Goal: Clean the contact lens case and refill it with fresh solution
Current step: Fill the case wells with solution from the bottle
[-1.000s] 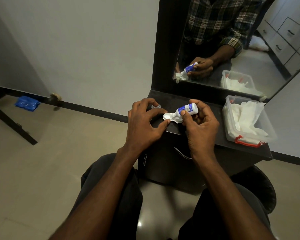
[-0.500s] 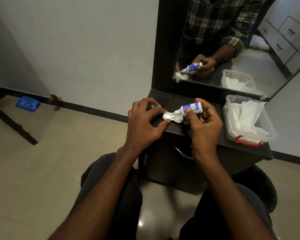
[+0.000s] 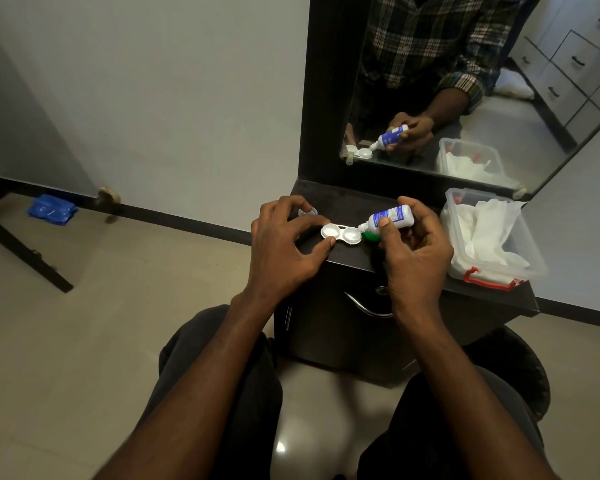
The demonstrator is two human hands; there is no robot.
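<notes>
The lens case is steadied on the cabinet top by the left hand, thumb and forefinger pinching its left well; light and slippery, it is probably best held at the rim. The solution bottle, gripped in the right hand, is tipped over the case's right well. Liquid level and any drop cannot be made out.

Solution bottle: blue-and-white label carries fine print, too small and blurred to read. Its reflection in the mirror shows the same label, equally illegible. No other text, brand, number or sign is readable.
</notes>
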